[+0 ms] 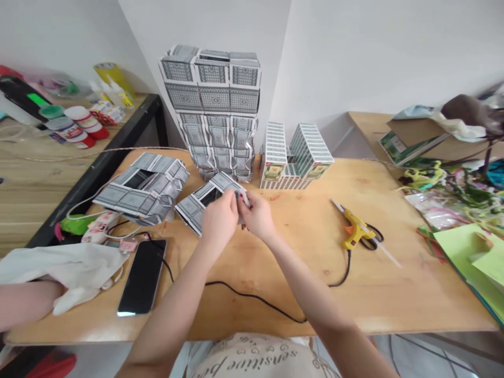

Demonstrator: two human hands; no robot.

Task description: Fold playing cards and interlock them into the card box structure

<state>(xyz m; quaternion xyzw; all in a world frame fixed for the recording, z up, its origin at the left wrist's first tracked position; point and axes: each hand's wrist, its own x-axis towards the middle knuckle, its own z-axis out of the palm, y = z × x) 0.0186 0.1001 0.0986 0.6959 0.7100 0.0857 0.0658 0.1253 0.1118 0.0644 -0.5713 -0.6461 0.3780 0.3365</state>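
My left hand (221,212) and my right hand (256,214) meet over the wooden table (275,262), both closed on the end of a small patterned card structure (189,210). This piece has a dark opening and lies slanted toward the left. Behind it stands a tall tower of grey patterned cards (216,100). To the left is another card structure (134,202) with a rectangular opening. Right of the tower sits a U-shaped block of card boxes (293,184).
A yellow glue gun (356,228) lies on scissors (376,242) at the right, its black cord crossing the front. At left are a phone (142,278) and a white cloth (79,268). Another person's arm (27,304) rests there. Green paper (468,252) lies far right.
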